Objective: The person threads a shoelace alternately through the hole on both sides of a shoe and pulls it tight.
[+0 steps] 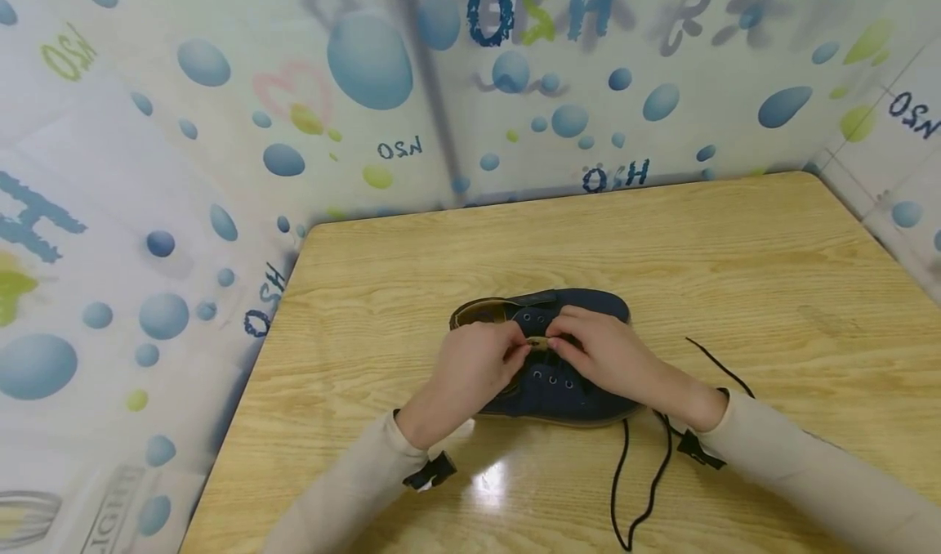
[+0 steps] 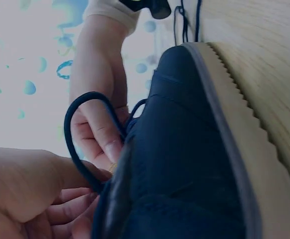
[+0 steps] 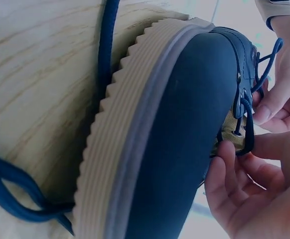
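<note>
Across a wood-grained table [image 1: 367, 284], we see a dark blue shoe [image 1: 544, 404] resting on its sole near the middle, its toe to our right. The left hand [image 1: 474, 366] and right hand [image 1: 610, 354] meet above it, thumbs and fingers drawn together: we see each pinching an edge of the tan tongue, the right at the side nearer the toe. We judge the step in hand to be work on the lace [image 1: 613, 489] where it meets the tongue [image 3: 229, 122]. The next move, in our view, calls for a steady pinch on the tongue and a fingertip hold on the lace, easing it through without a snag.

The right forearm covers part of the lace, which trails in loose lengths beyond the toe. We cannot tell whether either pinch also catches lace. The left wrist view hides most of the tongue behind the shoe's side, and the fingers mask some eyelets [image 1: 553, 380]; the lace's exact path stays unclear to us.
</note>
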Available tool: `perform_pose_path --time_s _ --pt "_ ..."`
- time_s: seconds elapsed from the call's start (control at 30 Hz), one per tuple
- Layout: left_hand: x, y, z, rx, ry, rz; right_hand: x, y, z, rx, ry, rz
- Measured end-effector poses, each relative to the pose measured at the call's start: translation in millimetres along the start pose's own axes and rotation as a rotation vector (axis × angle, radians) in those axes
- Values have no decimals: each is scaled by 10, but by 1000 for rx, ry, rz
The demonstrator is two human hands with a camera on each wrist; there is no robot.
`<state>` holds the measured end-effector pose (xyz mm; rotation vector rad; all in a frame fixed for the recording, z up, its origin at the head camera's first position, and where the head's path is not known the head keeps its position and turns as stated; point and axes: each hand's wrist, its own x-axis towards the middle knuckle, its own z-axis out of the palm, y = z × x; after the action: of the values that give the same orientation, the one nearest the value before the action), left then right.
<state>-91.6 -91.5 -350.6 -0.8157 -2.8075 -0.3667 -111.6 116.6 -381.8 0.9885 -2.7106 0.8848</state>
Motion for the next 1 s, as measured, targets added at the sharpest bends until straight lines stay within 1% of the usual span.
perform_pose_path --time_s 0.1,0.27,0.4,0.5,0.6,0.67,0.73,0.8,0.9,1.0 --pt "-10 18 22 20 2 4 3 4 -4 27 -9 14" --pt "-11 32 56 31 -25 27 1 11 -2 90 -21 44" --pt "-4 33 76 6 -42 34 -13 12 -1 125 -35 71" --pt "8 30 90 4 -16 16 -23 5 -6 139 -43 78" --pt "26 27 105 55 34 -2 -33 2 -8 143 -42 67" --pt "38 24 116 92 43 0 -37 -3 -11 141 -38 56" --pt "47 24 121 94 18 18 -44 1 -9 141 -37 49" --pt "53 22 124 67 -27 35 -51 2 -7 144 -39 46" --pt "74 4 126 -24 -101 44 -62 9 -1 157 -43 55" --pt "99 -37 133 -148 -158 14 -68 13 3 168 -38 57"
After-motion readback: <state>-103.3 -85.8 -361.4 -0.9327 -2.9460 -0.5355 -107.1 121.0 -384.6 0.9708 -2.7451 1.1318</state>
